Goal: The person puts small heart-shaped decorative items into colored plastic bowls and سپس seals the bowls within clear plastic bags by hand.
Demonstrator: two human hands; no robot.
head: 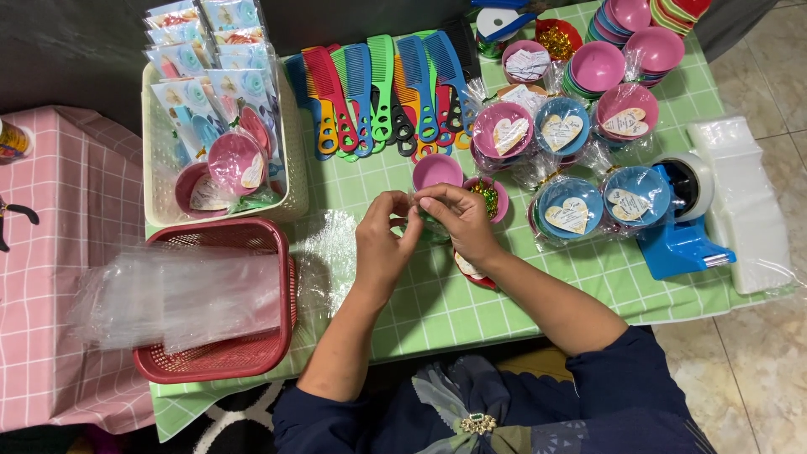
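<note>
My left hand (382, 240) and my right hand (458, 223) meet over the middle of the green checked tablecloth (437, 311). Both pinch the top of a clear plastic wrapper (418, 210) around a small bowl that is mostly hidden beneath my fingers. Just behind my hands sits a pink bowl (437, 171), with a bowl holding shiny gold and green ribbon (487, 197) beside it. A red bowl (475, 273) shows under my right wrist.
Wrapped bowls with heart tags (567, 210) lie at right, with a blue tape dispenser (681, 223) and stacked bowls (626, 38) beyond. Colourful combs (378, 92) fan out at the back. A cream basket (168, 172) and a red basket of clear bags (210, 311) stand left.
</note>
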